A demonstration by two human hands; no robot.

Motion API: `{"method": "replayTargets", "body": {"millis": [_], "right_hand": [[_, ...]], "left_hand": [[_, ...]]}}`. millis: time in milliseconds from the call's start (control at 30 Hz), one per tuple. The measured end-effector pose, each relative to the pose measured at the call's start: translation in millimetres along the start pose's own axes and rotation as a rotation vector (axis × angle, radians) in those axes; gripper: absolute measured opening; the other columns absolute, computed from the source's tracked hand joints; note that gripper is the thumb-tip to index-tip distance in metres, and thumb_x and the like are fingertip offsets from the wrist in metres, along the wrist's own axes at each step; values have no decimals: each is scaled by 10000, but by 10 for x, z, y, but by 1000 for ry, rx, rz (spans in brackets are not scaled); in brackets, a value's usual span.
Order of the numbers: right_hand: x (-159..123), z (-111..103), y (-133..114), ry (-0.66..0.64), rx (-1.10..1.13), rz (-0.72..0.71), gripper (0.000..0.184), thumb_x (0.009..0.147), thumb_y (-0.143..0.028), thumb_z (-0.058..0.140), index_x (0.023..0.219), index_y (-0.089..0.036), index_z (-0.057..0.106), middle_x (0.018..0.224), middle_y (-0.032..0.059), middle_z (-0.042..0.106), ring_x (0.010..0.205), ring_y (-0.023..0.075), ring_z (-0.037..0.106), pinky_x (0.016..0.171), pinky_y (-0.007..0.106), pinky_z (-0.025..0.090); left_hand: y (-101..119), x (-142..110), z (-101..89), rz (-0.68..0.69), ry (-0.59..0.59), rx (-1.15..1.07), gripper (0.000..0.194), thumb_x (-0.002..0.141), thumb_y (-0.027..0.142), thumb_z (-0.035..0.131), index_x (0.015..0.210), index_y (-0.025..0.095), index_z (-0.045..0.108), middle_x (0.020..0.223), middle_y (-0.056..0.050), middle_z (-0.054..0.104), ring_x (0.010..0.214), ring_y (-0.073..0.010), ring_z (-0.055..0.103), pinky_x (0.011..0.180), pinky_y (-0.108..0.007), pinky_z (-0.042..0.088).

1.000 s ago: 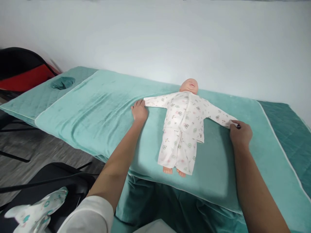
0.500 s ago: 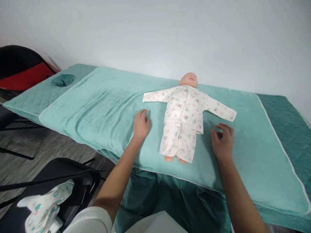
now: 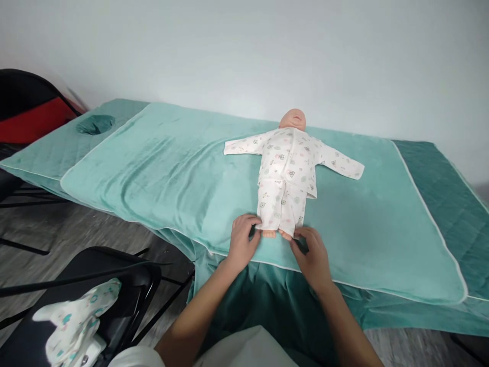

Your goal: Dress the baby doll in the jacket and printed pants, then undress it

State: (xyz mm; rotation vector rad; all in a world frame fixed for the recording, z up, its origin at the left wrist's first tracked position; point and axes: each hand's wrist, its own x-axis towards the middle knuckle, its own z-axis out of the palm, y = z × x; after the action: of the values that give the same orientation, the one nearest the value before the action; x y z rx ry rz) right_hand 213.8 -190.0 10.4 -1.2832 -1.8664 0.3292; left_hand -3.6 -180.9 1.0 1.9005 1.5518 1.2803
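A baby doll (image 3: 293, 120) lies on its back on the green bed cover, head toward the wall and feet toward me. It wears a white printed long-sleeved top (image 3: 287, 158) with both sleeves spread out, and matching trousers (image 3: 275, 201). Toes show below the trouser hems. My left hand (image 3: 243, 241) pinches the hem of the trouser leg on the left between thumb and fingers. At the other leg, my right hand (image 3: 314, 255) is closed on the hem's outer corner. No hands show in the sleeve ends.
The bed (image 3: 171, 153) stands against a pale wall (image 3: 244, 56) and has a face hole (image 3: 95, 124) at its left end. A black folding chair (image 3: 130, 285) at lower left holds a white printed cloth (image 3: 76, 321). Another chair with red fabric (image 3: 38, 121) is farther back.
Both hands have come inward and toward me, from beside the doll to the trouser hems, and have closed on them. The view has shifted slightly.
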Motion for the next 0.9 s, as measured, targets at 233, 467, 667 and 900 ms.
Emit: {"method": "replayTargets", "body": {"millis": [233,467,667,900], "right_hand": [[136,-183,-206,-10,215,105,65,914,-181,608,912,-244,593,893,22,622,816,176,615,715,327,525],[89,-353,-233,24,277,158,62,917,-178,620,913,-235,596,908,19,602,844,169,597,746,314,491],[166,-267,-245,-31,179,70,95,924,-150,619,969,-232,603,888,-3,620,803,131,592,726,264,477],[331,-270,-363,-3,206,29,77,928,-176,651,953,-232,605,872,-7,619,794,125,597,720,256,481]], "left_hand": [[244,21,-93,-137,58,-286,36,920,210,565,905,241,576,907,-22,635,865,-166,632,800,-314,531],[81,-83,-102,-171,125,-286,59,893,160,576,886,219,582,887,-14,622,851,-157,612,792,-301,509],[77,-174,-54,-40,199,-127,120,903,128,572,990,210,573,970,-30,607,926,-158,613,828,-306,520],[481,7,-26,216,-3,89,277,923,151,598,1191,217,571,1250,-103,592,1312,-256,470,1104,-469,440]]}}
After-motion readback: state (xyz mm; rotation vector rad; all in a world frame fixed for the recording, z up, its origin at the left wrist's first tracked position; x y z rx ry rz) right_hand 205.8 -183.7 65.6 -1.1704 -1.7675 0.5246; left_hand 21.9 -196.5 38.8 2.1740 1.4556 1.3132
